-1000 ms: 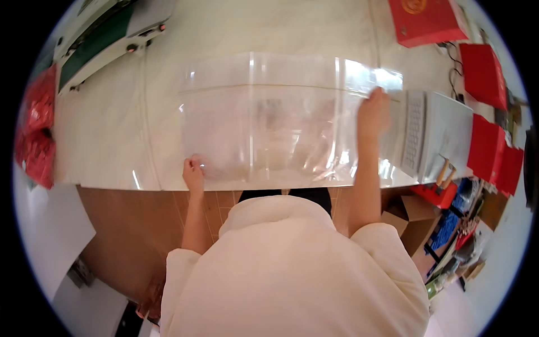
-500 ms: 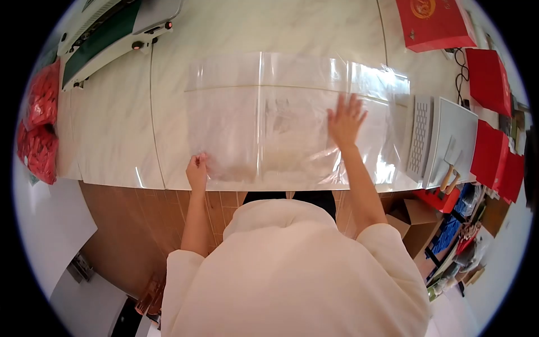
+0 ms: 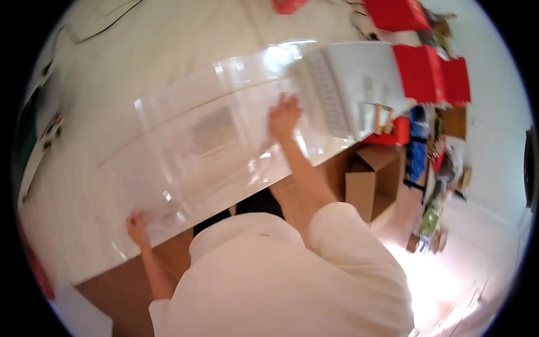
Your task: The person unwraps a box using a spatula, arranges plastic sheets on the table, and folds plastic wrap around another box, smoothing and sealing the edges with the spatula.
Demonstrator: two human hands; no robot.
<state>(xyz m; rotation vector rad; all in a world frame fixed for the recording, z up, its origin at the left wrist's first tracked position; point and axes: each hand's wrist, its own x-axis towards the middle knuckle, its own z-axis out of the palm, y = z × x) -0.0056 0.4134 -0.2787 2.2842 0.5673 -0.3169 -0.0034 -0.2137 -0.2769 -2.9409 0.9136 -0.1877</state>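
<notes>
The view is now swung clockwise. The clear plastic sheet (image 3: 208,146) is still spread on the pale marble table (image 3: 140,56). Its 7 o'clock corner is pinched by the left hand (image 3: 135,224); the right hand (image 3: 284,115), fingers spread, is pressed flat mid-sheet, suggesting continued smoothing. A cardboard box (image 3: 368,182) stands at 3 o'clock; red boxes (image 3: 429,70) lie beyond.

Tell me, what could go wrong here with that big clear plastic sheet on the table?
The large clear plastic sheet reaches the pale marble table's near edge, so it might slide off. Only the left hand pinches its corner; the right hand lies flat on top, so the film could crease. The white ribbed tray sits close beside that hand and might get bumped.
</notes>
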